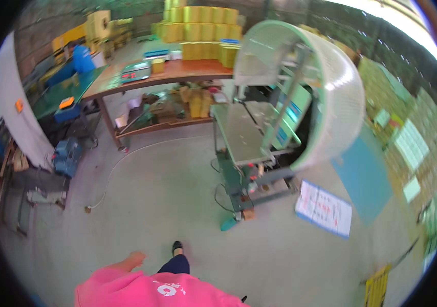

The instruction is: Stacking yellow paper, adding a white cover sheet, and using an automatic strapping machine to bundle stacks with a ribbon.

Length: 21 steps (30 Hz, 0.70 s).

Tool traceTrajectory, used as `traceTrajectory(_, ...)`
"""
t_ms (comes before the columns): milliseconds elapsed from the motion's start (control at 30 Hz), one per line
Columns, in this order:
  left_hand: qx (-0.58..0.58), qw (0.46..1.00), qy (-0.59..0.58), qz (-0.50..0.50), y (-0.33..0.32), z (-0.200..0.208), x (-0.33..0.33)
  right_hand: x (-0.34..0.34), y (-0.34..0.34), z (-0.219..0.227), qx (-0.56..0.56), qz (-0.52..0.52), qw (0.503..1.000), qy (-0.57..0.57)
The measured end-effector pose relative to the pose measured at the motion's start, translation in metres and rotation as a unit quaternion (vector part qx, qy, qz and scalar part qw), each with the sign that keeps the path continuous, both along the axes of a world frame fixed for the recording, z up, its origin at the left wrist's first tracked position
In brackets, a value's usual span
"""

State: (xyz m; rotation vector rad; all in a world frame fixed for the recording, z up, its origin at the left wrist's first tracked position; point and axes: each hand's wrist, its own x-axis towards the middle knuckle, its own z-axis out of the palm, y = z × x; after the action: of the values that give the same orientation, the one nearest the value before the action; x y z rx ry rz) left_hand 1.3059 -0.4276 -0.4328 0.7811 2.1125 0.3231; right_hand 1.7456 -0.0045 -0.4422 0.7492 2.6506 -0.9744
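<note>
My left hand [135,260] sticks out of a pink sleeve low in the view, over bare grey floor. Nothing shows in it, but its fingers are small and smeared, so their pose is unclear. My right hand is not visible; at the lower edge, beside the pink top [177,291], a small dark tip [244,299] pokes out that I cannot make out. One dark shoe [177,245] is set forward on the floor. Neither hand touches anything that I can see. Ahead stands a machine with a metal table [244,130] and a large pale mesh drum [339,97].
A brown workbench [188,68] bears yellow boxes [203,30] and a digital scale [135,72]. A cable [107,179] curves across the floor. A blue motor [67,156] stands left. A printed white sheet [323,209] lies right of the machine. Another person [82,59] is at far left.
</note>
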Motion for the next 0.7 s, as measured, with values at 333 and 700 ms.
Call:
traceTrajectory(333,0.085,0.735,-0.233,0.631,-0.043,0.037,-0.204,-0.353,0.045,-0.006,0.054,0.205,0.963,-0.169)
traceTrajectory(700,0.267,0.841,-0.137,0.450,0.204,0.182,-0.510,-0.710,0.121,0.092,-0.409,-0.164,0.897,0.046)
